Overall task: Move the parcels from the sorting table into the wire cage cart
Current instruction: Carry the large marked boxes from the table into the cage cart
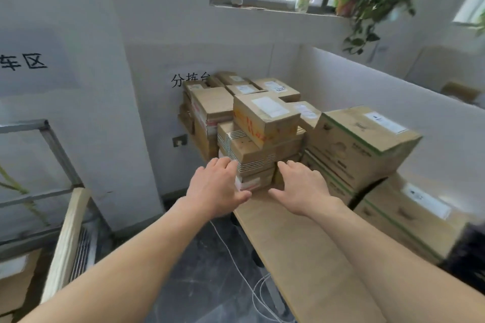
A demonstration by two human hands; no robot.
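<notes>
Parcels at risk: on the worktop (pixel 301 238), the uneven stack of parcels (pixel 252 155) at 12 o'clock could spill. Its top box (pixel 265 118) sits skewed and would likely slide if a lower parcel is pulled out for the wire cage cart (pixel 26 125) at 9 o'clock. Left hand (pixel 217 186) and right hand (pixel 304 189) flank the stack's base, fingers (pixel 291 166) spread and straight, gripping nothing. Blur hides whether they touch it.
</notes>
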